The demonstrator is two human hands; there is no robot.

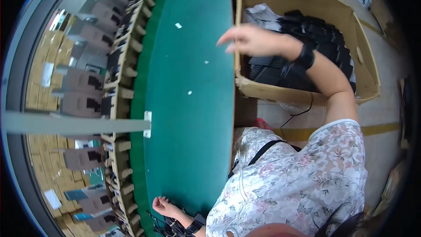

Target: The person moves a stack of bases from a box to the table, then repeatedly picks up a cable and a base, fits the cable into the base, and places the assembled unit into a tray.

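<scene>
My right hand [258, 40] is raised over the near-left edge of a large cardboard box [364, 63]. Its fingers point left toward the green tabletop [193, 149], slightly smeared by motion, and I see nothing in them. Stacked in the box are many flat black items [302, 44], too indistinct to name, with crumpled pale wrapping [263, 12] beside them. At the bottom left, my left hand [165, 206] hovers at the table with loosely curled, parted fingers and no object visible in it. A heap of black cables [171, 227] lies just below that hand. Both wrists wear black bands.
Small white scraps [178, 25] dot the tabletop. Along its left side runs a wooden slotted rack [120, 94] with dark pieces, grey-brown printed boxes [81, 103] behind it. A metal bar [79, 125] crosses to a bracket on the table. Yellow floor tape [381, 129] passes behind me.
</scene>
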